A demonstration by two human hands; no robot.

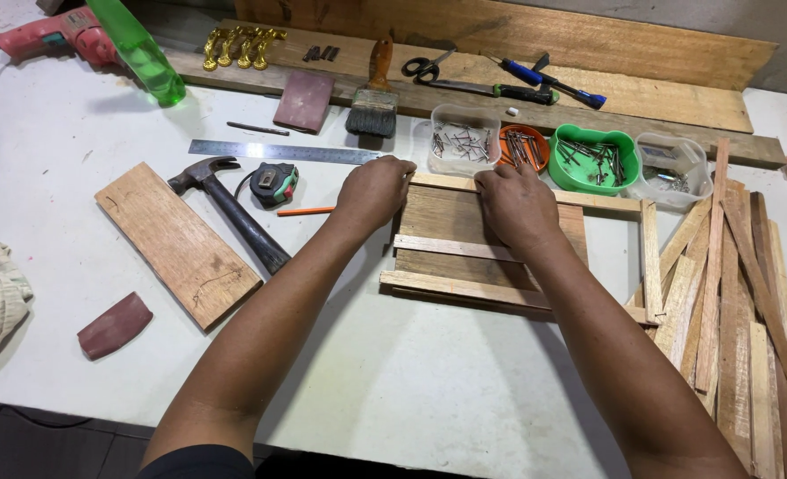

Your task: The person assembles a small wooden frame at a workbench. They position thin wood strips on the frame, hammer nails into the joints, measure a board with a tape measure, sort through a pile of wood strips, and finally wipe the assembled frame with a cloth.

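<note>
A small wooden panel (447,266) with pale strips laid across it lies on the white table (393,390). My left hand (374,191) rests curled on the panel's far left corner, at the end of the top strip (602,201). My right hand (516,204) presses down on the same strip near its middle, fingers bent over the far edge. Two more strips cross the panel, the middle strip (442,247) and the near strip (456,286). Neither hand lifts anything; both bear on the wood.
Beyond the panel stand a clear tub of nails (464,139), an orange dish (525,146), a green tub (596,160) and another clear tub (673,168). A hammer (229,208), tape measure (274,184), steel ruler (283,152), pencil (305,211) and board (176,242) lie left. Wood strips (731,310) pile right.
</note>
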